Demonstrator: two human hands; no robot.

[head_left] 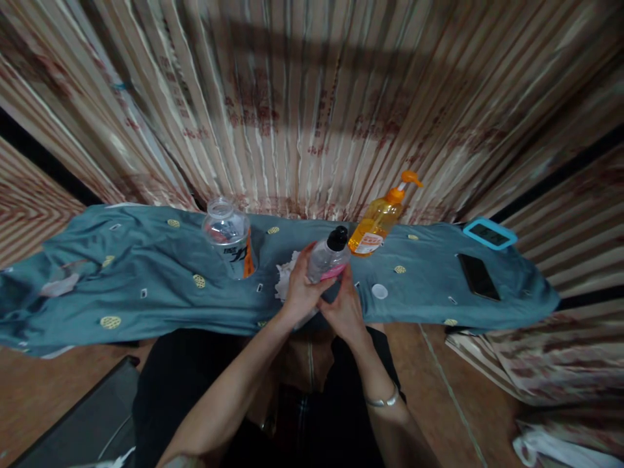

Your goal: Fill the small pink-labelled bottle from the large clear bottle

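Observation:
Both hands are wrapped round a clear bottle with a black cap and a pink label, tilted over the near side of the cloth. My left hand grips its left side, fingers closed. On the right side, my right hand closes on the bottle's lower part, which the hands partly hide. A crumpled white tissue lies just left of the bottle. Behind and to the right stands an orange pump bottle, part filled with orange liquid. A small white lid rests right of my right hand.
A wide-mouthed clear plastic jar stands on the left of the green cloth. A blue-framed digital clock and a dark phone lie at the right. Crumpled wrapping is at the far left. A patterned curtain hangs behind.

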